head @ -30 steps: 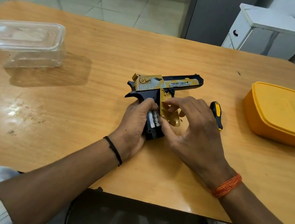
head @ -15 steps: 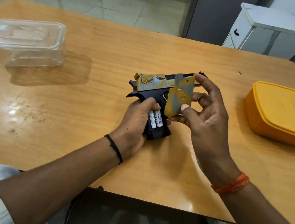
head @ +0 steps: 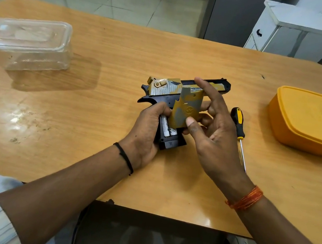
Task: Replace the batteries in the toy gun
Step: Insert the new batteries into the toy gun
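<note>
A black and gold toy gun lies on its side in the middle of the wooden table, barrel pointing right. My left hand grips its black handle from the left. The grip's side is open and white batteries show inside it. My right hand pinches the gold battery cover between thumb and fingers, holding it upright just above the open grip. The cover hides the upper part of the batteries.
A yellow and black screwdriver lies on the table just right of my right hand. An orange lidded box stands at the right edge. A clear plastic container sits at the far left. A white cabinet stands beyond the table.
My right hand lifted the gold cover off the grip and has lowered it slightly toward the handle. The screwdriver is uncovered again. My left hand keeps its hold on the handle.
</note>
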